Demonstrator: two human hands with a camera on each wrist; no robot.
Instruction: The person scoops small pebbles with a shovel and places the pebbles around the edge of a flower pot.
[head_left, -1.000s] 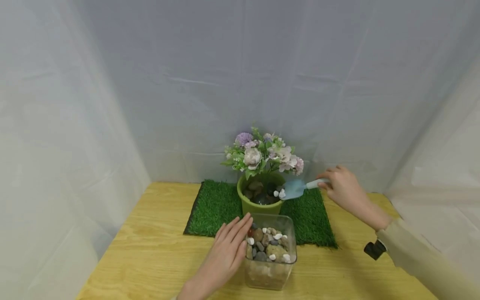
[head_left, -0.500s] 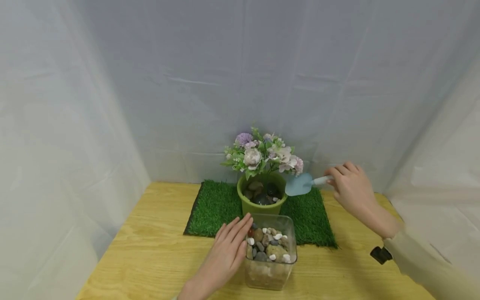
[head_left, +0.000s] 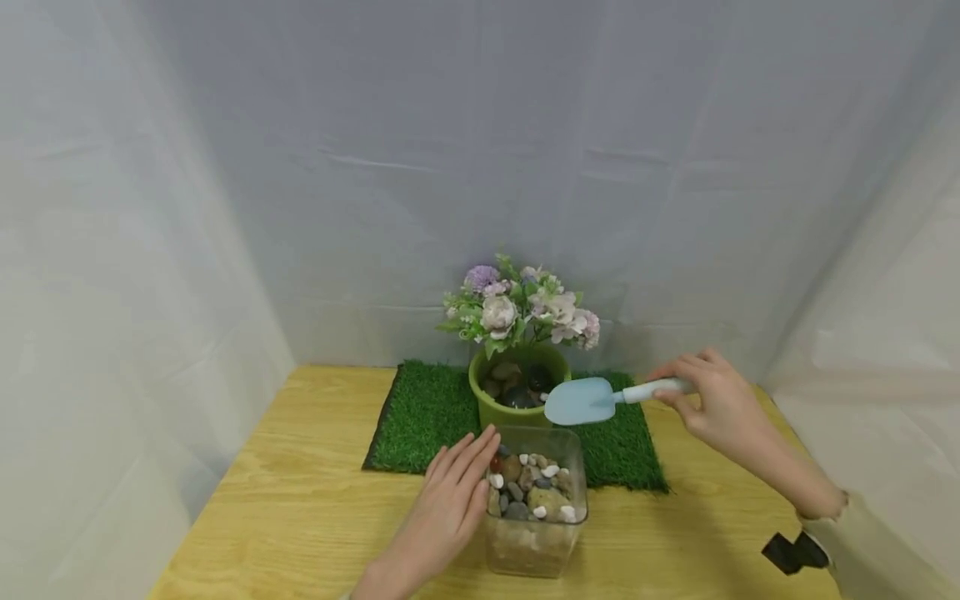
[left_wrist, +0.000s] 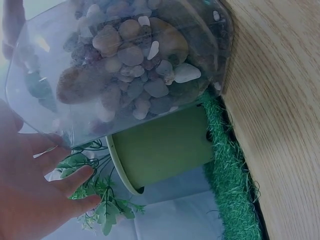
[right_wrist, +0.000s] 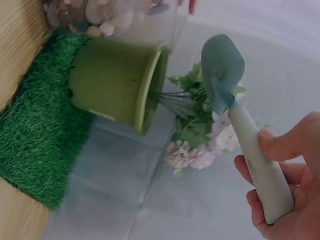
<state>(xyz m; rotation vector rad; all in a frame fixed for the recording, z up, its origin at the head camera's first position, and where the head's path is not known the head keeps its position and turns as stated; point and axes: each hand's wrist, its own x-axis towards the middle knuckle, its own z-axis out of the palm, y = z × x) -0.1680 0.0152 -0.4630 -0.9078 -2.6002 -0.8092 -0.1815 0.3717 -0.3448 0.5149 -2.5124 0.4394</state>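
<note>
Item count at inspection

Recorded were one blue trowel [head_left: 581, 401], one clear container [head_left: 534, 533] of mixed pebbles, too many to count, one green flowerpot [head_left: 501, 409] holding one flower bunch [head_left: 517, 310], one grass mat [head_left: 427, 412], and two hands.

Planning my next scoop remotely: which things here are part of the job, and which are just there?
In use: trowel in right hand; clear pebble container steadied by left hand; green flowerpot.

Just there: grass mat; wooden table; white backdrop.
</note>
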